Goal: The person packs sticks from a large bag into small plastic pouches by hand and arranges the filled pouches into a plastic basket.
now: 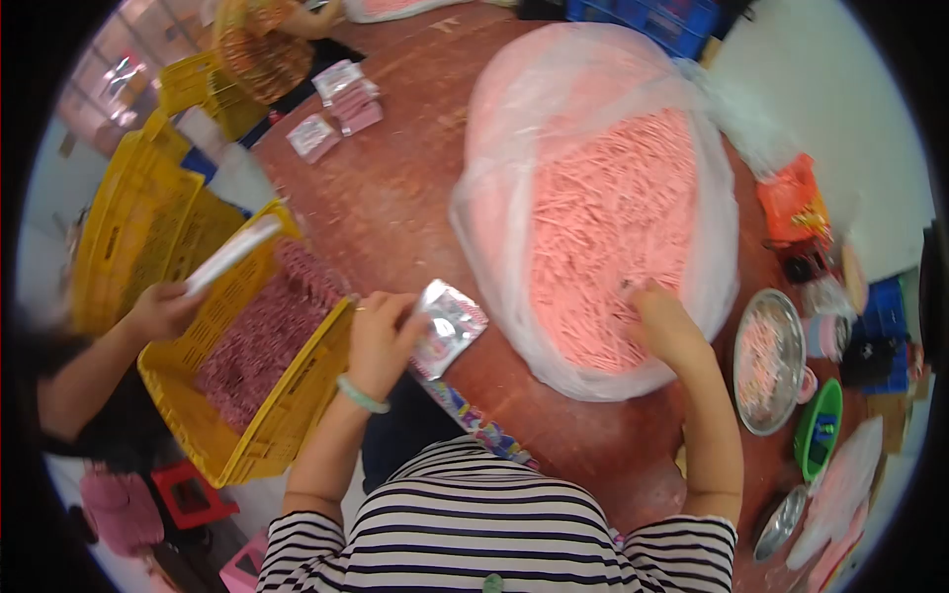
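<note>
Clock centred mid-view. 1 o'clock: blue crate (684,38), partly out of frame. Between 2 and 3: orange packet (794,201). Near 4: green basket (815,460), a blue item (824,427) inside; small metal bowl (781,524) near it. Near 8: red stool (184,478). Between 9 and 10: yellow crates (124,212), close together. Near 11: person (262,49) in orange patterned top.

Glossy foil-like packet (450,331) at centre; thin, wrinkled, translucent plastic bag (499,247) to its far right; shiny metal bowl (797,344) right; matt cloth shirt (484,524) near; rigid plastic crate (287,405) left.
</note>
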Available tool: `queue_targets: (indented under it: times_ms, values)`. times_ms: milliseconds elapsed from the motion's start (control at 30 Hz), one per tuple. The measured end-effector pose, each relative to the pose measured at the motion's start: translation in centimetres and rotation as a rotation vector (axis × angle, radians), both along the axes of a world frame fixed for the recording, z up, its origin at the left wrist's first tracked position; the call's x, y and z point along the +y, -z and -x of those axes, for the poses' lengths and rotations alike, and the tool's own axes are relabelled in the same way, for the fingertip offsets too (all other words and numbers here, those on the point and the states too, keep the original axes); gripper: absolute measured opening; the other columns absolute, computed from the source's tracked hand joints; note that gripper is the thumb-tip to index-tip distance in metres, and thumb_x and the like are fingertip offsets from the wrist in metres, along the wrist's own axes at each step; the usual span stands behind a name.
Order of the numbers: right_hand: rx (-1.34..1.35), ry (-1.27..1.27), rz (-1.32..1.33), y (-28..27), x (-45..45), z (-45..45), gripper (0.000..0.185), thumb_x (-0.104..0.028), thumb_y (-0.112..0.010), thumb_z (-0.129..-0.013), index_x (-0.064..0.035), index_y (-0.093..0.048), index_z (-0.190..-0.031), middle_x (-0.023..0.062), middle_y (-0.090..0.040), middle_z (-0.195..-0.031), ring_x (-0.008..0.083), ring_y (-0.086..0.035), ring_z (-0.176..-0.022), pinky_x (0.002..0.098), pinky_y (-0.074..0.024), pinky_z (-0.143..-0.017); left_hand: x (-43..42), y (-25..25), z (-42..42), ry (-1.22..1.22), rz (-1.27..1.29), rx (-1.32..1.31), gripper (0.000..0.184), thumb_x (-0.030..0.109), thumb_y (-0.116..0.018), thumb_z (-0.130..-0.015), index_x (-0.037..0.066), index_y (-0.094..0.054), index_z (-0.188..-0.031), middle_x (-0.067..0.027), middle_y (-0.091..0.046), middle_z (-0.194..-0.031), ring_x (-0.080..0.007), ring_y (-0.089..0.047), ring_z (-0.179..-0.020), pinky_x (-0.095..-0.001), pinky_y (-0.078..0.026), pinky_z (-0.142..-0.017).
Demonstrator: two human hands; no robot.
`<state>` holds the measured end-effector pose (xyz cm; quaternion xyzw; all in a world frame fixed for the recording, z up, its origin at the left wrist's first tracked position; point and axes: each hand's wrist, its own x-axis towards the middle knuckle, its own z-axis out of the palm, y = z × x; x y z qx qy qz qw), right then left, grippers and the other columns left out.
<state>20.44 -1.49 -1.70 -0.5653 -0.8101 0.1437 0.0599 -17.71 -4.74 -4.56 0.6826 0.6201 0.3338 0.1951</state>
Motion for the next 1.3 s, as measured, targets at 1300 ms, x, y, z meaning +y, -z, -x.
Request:
queue_targets:
  times_ms: [1300]
  values:
    - [0.253,0.123,0.257,3.9,2.1,-3.7,0.024,-0.018,-0.072,-0.071,0.0014,-0.068,-0.084,0.0121,-0.065,-0.066,0.0166,-0.061,-0.056,0.0336,-0.0484,-0.052,1.7,-20.9,1.3,0.530,-0.234,0.098,0.050,0.012,-0.061,-0.088,0.010,-0.048,-0.136,-0.0130,-0.068,-0.102,-0.0277,-0.068,-0.085,-0.0333,-0.053,-0.076]
